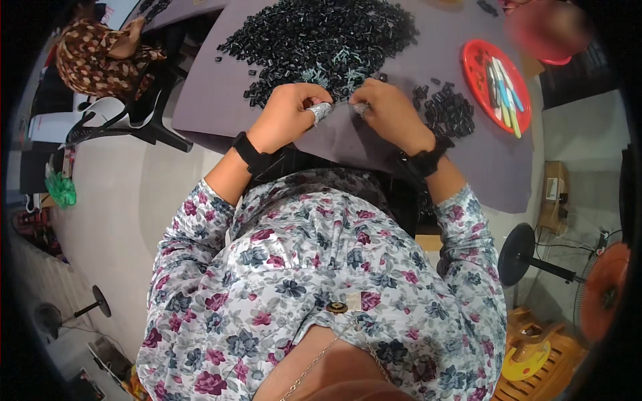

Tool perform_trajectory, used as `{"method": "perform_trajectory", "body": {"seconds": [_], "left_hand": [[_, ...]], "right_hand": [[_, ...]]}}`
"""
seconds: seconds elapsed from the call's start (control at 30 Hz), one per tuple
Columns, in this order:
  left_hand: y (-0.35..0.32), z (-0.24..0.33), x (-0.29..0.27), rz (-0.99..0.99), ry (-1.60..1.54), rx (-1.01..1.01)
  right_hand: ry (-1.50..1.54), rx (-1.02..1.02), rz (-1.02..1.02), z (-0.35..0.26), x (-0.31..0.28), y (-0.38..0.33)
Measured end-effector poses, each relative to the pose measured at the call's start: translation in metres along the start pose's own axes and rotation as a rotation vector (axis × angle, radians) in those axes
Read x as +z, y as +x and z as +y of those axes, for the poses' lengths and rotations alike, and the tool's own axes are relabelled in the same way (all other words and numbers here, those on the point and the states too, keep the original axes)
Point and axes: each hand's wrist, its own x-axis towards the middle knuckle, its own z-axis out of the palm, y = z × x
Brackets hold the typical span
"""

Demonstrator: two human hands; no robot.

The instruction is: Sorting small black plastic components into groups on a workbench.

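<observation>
My left hand (292,111) and my right hand (386,111) work close together over the near edge of the grey-covered table (214,93). Both are closed in a pinch, and each thumb is wrapped in a silvery covering. What lies between the fingertips is too small to make out. Just beyond them spreads a big heap of small black parts (321,33), with thin grey-blue pieces (321,75) scattered on its near side. A smaller pile of black parts (449,112) lies right of my right hand.
At the right stands a red tray (471,56) with several coloured-handled tools (503,93) in it. A person in a patterned top (90,57) sits far left near a black and white chair (110,113). A fan (605,291) and an orange slatted stool (545,371) stand lower right.
</observation>
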Motion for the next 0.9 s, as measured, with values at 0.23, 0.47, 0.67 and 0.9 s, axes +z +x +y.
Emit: {"method": "perform_trajectory", "body": {"seconds": [0.23, 0.47, 0.67, 0.9], "left_hand": [[-0.007, -0.025, -0.015, -0.047, -0.511, -0.244], [-0.007, -0.023, -0.014, -0.050, -0.568, -0.269], [-0.009, -0.026, -0.005, -0.008, -0.342, -0.183], [0.000, -0.005, 0.013, -0.075, 0.104, 0.114]], "right_hand": [[-0.050, 0.016, 0.010, -0.014, 0.014, 0.009], [-0.105, 0.054, -0.071, -0.018, 0.017, 0.013], [-0.151, 0.021, -0.101, -0.019, 0.013, 0.017], [0.241, 0.164, 0.036, -0.011, -0.024, -0.018]]}}
